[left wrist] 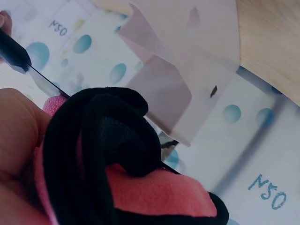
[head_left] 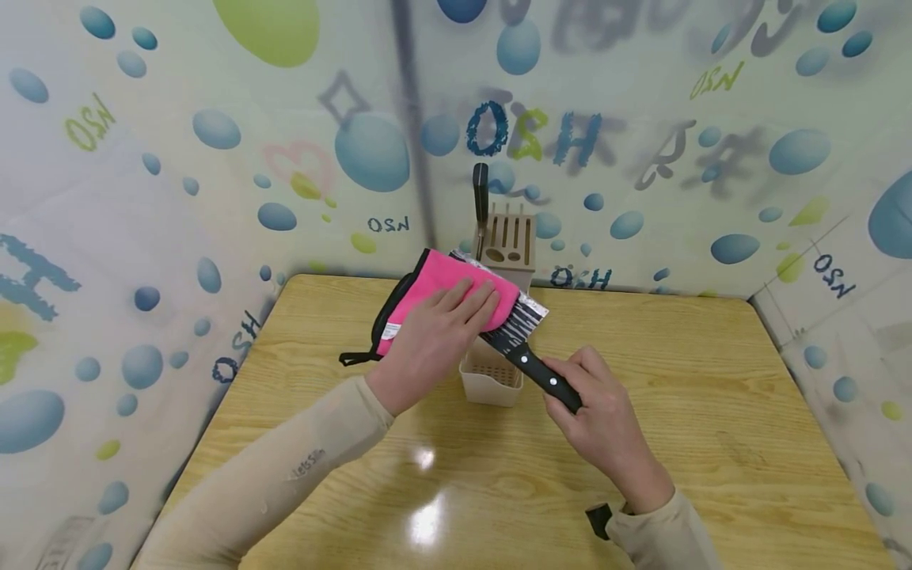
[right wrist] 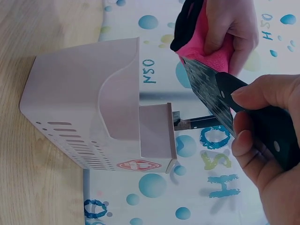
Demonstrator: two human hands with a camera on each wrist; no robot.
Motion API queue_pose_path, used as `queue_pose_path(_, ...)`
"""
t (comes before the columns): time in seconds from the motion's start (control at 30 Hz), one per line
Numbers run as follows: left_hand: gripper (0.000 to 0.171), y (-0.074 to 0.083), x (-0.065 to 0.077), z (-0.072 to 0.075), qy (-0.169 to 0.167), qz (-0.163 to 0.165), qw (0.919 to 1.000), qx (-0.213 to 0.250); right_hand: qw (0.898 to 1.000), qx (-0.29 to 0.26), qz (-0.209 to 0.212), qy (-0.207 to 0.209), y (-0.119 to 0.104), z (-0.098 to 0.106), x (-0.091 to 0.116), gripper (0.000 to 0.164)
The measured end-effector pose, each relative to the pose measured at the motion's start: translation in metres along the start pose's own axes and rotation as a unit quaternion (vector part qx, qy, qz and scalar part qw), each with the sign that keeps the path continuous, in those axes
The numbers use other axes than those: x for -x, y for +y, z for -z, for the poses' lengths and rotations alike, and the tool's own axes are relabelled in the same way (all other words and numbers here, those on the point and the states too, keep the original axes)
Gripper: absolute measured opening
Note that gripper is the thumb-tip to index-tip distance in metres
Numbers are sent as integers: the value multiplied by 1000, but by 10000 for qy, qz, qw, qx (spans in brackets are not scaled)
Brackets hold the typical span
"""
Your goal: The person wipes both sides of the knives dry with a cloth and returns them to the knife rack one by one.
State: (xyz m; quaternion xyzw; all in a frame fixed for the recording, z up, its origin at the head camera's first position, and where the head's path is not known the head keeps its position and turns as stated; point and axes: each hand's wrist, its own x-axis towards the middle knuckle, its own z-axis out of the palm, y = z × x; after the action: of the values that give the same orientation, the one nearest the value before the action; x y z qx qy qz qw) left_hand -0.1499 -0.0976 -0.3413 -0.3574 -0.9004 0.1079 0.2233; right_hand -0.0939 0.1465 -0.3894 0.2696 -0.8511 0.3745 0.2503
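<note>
My right hand (head_left: 606, 423) grips the black riveted handle (head_left: 545, 378) of a cleaver, its wide blade (right wrist: 208, 89) pointing up and to the left. A pink cloth (head_left: 463, 277) with black edging and a loop is folded over the blade. My left hand (head_left: 442, 336) holds this cloth against the blade, fingers on top and the thumb on the other face, as the right wrist view shows. Much of the blade is hidden under the cloth. In the left wrist view the cloth's black edging (left wrist: 98, 136) bunches up beside the hand.
Behind the blade stands a beige knife holder (right wrist: 75, 89) with a slotted top and an open front bin (head_left: 492, 388). One black-handled knife (head_left: 480, 190) stands in it. The wooden table (head_left: 712, 396) meets patterned curtains (head_left: 606, 158). A small black piece (head_left: 598, 521) shows by the right cuff.
</note>
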Motion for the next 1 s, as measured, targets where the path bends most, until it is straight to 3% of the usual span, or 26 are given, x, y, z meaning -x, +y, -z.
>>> queue_pose_path(0.17, 61, 8, 1, 3, -51, -147, 9999, -40, 10000, 6, 57, 42, 1, 0, 0, 31)
queue_pose_path(0.5, 54, 24, 4, 3, 185, -318, 9993, -17, 9995, 214, 146, 176, 3, -2, 0, 32)
queue_pose_path(1.0, 55, 39, 10, 9, 29, -39, 9991, 413, 9980, 82, -77, 630, 2, -2, -1, 33)
